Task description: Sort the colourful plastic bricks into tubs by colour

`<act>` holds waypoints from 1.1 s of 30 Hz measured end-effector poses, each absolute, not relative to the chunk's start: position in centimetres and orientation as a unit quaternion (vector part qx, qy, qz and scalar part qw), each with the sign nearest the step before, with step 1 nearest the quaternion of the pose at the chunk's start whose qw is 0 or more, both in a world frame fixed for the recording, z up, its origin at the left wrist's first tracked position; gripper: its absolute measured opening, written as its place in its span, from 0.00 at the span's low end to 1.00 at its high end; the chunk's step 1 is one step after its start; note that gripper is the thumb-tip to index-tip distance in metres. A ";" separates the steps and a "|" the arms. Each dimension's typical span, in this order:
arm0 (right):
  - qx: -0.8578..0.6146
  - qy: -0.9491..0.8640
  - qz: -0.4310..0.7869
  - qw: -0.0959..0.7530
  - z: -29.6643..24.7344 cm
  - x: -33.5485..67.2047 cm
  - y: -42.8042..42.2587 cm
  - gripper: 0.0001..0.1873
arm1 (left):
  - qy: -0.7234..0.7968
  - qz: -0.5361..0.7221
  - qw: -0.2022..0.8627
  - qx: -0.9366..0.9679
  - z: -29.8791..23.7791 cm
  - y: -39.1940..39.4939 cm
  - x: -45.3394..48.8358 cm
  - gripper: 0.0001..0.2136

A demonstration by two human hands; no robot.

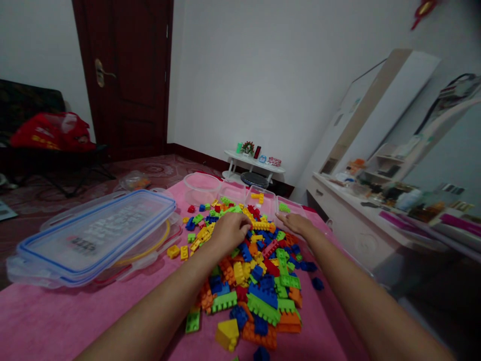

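A heap of toy building bricks (259, 293) in yellow, green, blue, red and orange lies on a pink cloth (150, 321). Over the heap's far part is my left hand (230, 231), its fingers curled down and together. What they pinch, if anything, is hidden; a long yellow brick (262, 226) lies right beside the fingertips. My right hand (295, 223) reaches to the heap's far right, holding nothing I can see, fingers stretched out near the front of a clear container (296, 209) with green bricks in it. Left of that, another clear container (268, 205) holds yellow bricks.
A round clear tub (202, 185) and another clear box (232, 190) stand along the far edge. Stacked clear lids with blue, yellow and red seals (101, 235) lie at left. A cluttered dresser (349, 205) stands at right, a small white shelf (255, 160) beyond the table.
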State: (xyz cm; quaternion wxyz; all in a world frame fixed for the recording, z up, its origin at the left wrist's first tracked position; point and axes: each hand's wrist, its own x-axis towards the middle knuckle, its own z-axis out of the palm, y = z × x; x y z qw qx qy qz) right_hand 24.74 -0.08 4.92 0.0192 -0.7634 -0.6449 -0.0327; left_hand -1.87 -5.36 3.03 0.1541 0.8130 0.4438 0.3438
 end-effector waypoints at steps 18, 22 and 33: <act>-0.665 -0.724 0.036 0.181 3.0 19.1 1.4 0.26 | 0.508 0.383 0.137 0.759 4.2 -4.3 -3.7 0.10; -0.641 -0.707 0.005 0.300 3.7 18.7 -0.4 0.28 | 0.533 0.396 0.146 0.733 4.7 -3.7 -4.8 0.11; -0.612 -0.731 0.120 0.276 4.3 20.0 -7.8 0.08 | 0.472 0.306 0.089 0.822 4.0 -3.5 -4.6 0.12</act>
